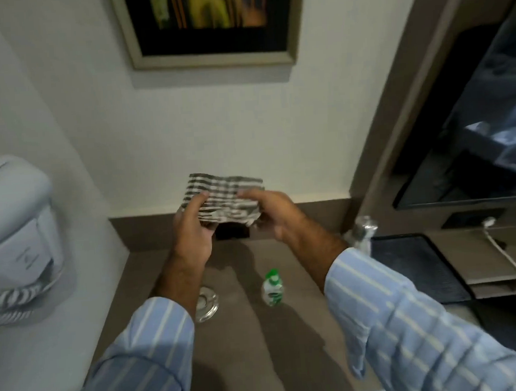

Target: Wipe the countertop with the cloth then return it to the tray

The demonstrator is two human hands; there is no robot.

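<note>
A checked black-and-white cloth [224,194] is held up in the air above the back of the brown countertop [247,341], folded into a rough square. My left hand [193,226] grips its left edge, thumb on top. My right hand [270,212] grips its right edge. Both arms wear blue striped sleeves. A dark flat tray [418,267] lies on the counter to the right, below the television.
A small bottle with a green cap [273,288] and a glass ashtray [206,304] stand mid-counter. A clear plastic bottle [362,232] sits by the tray. A wall hair dryer [14,234] hangs at left. A white cable [515,270] runs down at right.
</note>
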